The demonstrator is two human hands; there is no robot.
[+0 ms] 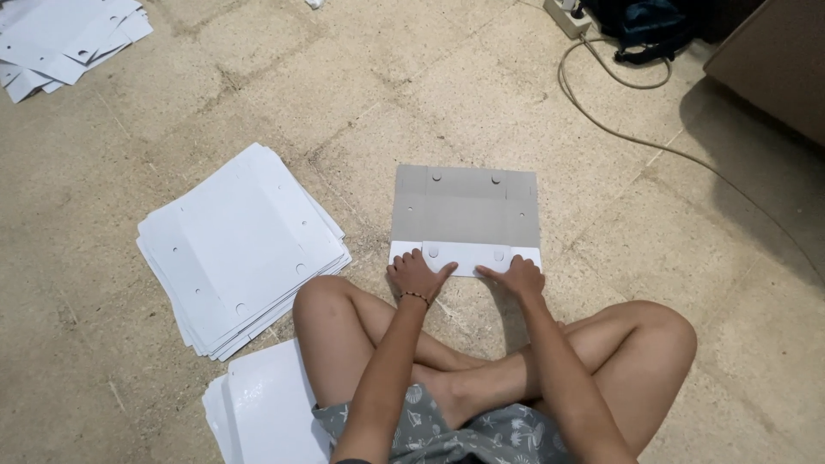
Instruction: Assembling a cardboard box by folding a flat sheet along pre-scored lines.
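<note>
Both hands flat, fingers spread, nothing pinched: left hand (pixel 418 275) and right hand (pixel 518 277) are pressed on the folded white flap (pixel 468 256) at the near edge of a grey cardboard blank (pixel 465 206), which is laid on the stone floor (pixel 601 215) just ahead of crossed legs. A stack of white blanks (pixel 241 245) is seen to the left, well apart.

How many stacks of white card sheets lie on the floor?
3: a fanned stack left of the person's knee, one by the left thigh, partly cropped, and one at the top-left corner.
</note>
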